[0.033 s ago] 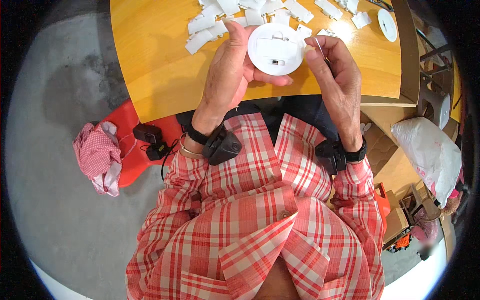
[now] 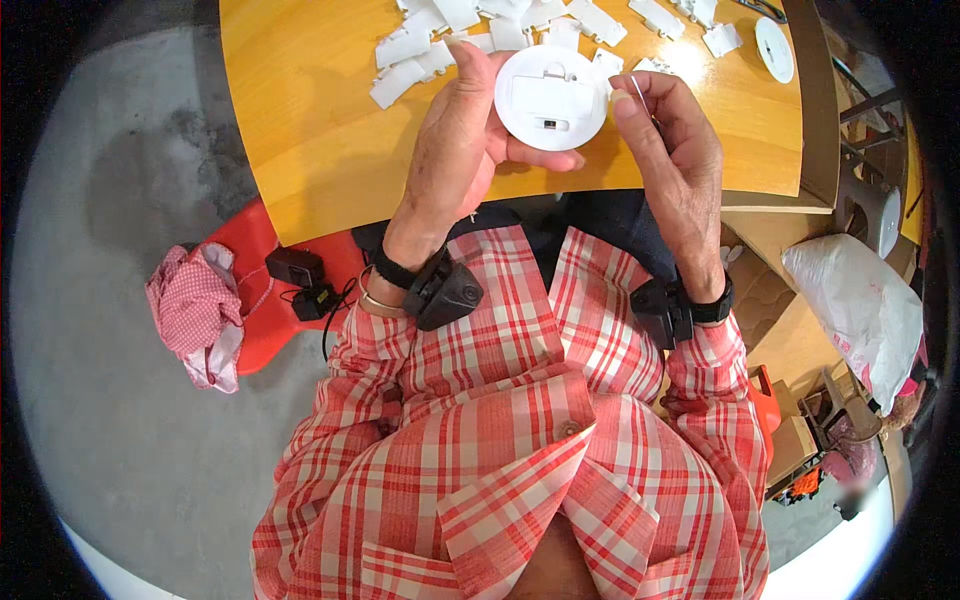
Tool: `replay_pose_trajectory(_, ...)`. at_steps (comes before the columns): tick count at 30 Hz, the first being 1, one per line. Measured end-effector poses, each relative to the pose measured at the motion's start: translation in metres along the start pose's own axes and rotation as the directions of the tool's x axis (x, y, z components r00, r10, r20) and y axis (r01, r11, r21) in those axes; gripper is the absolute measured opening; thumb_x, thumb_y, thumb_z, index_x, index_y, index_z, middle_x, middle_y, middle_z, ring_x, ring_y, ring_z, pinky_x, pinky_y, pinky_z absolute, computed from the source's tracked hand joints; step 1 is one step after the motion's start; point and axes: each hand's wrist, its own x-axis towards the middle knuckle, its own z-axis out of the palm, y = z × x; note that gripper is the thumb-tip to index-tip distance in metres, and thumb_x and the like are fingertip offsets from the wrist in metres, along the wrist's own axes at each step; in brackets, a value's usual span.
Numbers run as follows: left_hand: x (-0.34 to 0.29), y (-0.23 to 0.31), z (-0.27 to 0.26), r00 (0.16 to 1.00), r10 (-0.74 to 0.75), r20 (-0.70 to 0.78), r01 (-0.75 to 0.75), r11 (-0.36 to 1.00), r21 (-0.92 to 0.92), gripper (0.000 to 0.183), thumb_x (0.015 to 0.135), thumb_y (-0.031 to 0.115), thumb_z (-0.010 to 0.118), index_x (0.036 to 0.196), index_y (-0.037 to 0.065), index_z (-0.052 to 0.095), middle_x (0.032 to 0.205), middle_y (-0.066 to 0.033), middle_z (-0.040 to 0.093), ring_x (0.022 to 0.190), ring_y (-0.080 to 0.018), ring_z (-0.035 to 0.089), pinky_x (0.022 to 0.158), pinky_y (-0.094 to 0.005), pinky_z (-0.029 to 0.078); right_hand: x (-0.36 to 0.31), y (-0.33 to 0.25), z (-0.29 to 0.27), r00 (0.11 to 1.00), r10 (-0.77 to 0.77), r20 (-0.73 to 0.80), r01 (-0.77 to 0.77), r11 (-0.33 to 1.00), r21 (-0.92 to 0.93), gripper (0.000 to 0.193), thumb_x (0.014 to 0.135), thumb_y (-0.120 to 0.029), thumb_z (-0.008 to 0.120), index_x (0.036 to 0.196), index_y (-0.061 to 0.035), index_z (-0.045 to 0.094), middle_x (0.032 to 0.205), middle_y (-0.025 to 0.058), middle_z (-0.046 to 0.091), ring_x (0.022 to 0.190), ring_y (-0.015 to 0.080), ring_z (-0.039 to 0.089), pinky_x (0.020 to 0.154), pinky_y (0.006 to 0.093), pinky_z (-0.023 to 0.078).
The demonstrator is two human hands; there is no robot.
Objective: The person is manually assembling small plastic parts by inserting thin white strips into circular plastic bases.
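Note:
My left hand (image 2: pixel 462 125) holds a round white plastic disc (image 2: pixel 545 98) from its left and lower edge, fingers behind it and thumb raised beside it. The disc's face carries a rectangular panel outline, a slot at the top and a small black switch in a recess near the bottom. Just right of the disc, my right hand (image 2: pixel 668 135) is closed in a pinch on a thin metal-shafted tool (image 2: pixel 638 92). Its dark lower part is mostly hidden by the fingers, so the exact kind does not show. The tool stands apart from the disc's face.
Several flat white plastic pieces (image 2: pixel 402 82) lie across the far side of the yellow table (image 2: pixel 320 170). Another white disc (image 2: pixel 774 50) rests at the far right. A red stool (image 2: pixel 255 340) with a cloth and black adapters stands left; a white bag (image 2: pixel 860 310) sits right.

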Motion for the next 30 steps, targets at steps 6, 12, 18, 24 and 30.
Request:
replay_pose_trajectory(6, 0.000, -0.001, 0.000, 0.999, -0.014, -0.039, 0.015, 1.000, 0.023, 0.082, 0.089, 0.062, 0.013, 0.125, -0.008, 0.035, 0.110, -0.0193, 0.058, 0.080, -0.0284, 0.066, 0.071, -0.0400, 0.058, 0.000, -0.004, -0.003, 0.993, 0.117, 0.028, -0.117, 0.993, 0.006, 0.023, 0.092, -0.018, 0.055, 0.101, 0.0029, 0.056, 0.088, 0.0029, 0.059, 0.082, 0.0071, 0.050, 0.074, 0.0201, 0.041)
replay_pose_trajectory(12, -0.001, -0.002, 0.002, 0.999, 0.015, -0.046, -0.016, 1.000, -0.022, 0.061, 0.095, 0.049, 0.032, 0.116, -0.007, 0.044, 0.109, -0.0154, 0.056, 0.091, -0.0242, 0.063, 0.069, -0.0344, 0.059, -0.001, -0.001, 0.002, 0.999, -0.039, -0.017, 0.040, 0.998, 0.054, 0.018, 0.089, -0.013, 0.058, 0.100, 0.0011, 0.057, 0.085, 0.0012, 0.058, 0.079, 0.0058, 0.050, 0.071, 0.0203, 0.042)
replay_pose_trajectory(18, -0.002, -0.007, 0.008, 0.987, 0.134, -0.092, -0.119, 0.982, 0.149, 0.037, 0.096, 0.034, 0.042, 0.105, -0.001, 0.052, 0.095, -0.0064, 0.056, 0.080, -0.0136, 0.062, 0.066, -0.0268, 0.058, 0.001, -0.002, 0.008, 0.989, -0.143, 0.029, 0.146, 0.956, -0.256, 0.018, 0.082, -0.008, 0.063, 0.098, -0.0015, 0.059, 0.076, 0.0025, 0.056, 0.059, 0.0083, 0.048, 0.052, 0.0235, 0.041)
replay_pose_trajectory(24, -0.003, -0.009, 0.007, 0.977, 0.176, -0.120, -0.136, 0.949, 0.284, 0.034, 0.097, 0.030, 0.039, 0.105, 0.000, 0.053, 0.096, -0.0089, 0.060, 0.085, -0.0161, 0.063, 0.067, -0.0314, 0.058, 0.004, -0.001, 0.012, 0.982, -0.190, 0.018, 0.186, 0.936, -0.299, 0.021, 0.079, -0.011, 0.066, 0.097, -0.0024, 0.060, 0.065, 0.0019, 0.049, 0.056, 0.0089, 0.045, 0.049, 0.0227, 0.039)
replay_pose_trajectory(30, -0.003, -0.009, 0.009, 0.973, 0.158, -0.168, -0.115, 0.964, 0.241, 0.032, 0.096, 0.028, 0.041, 0.102, -0.001, 0.054, 0.094, -0.0083, 0.060, 0.081, -0.0152, 0.063, 0.064, -0.0301, 0.058, 0.008, 0.001, 0.008, 0.991, -0.093, 0.093, 0.114, 0.960, -0.256, 0.022, 0.077, -0.013, 0.068, 0.095, -0.0028, 0.060, 0.062, 0.0005, 0.047, 0.055, 0.0088, 0.043, 0.049, 0.0241, 0.039)
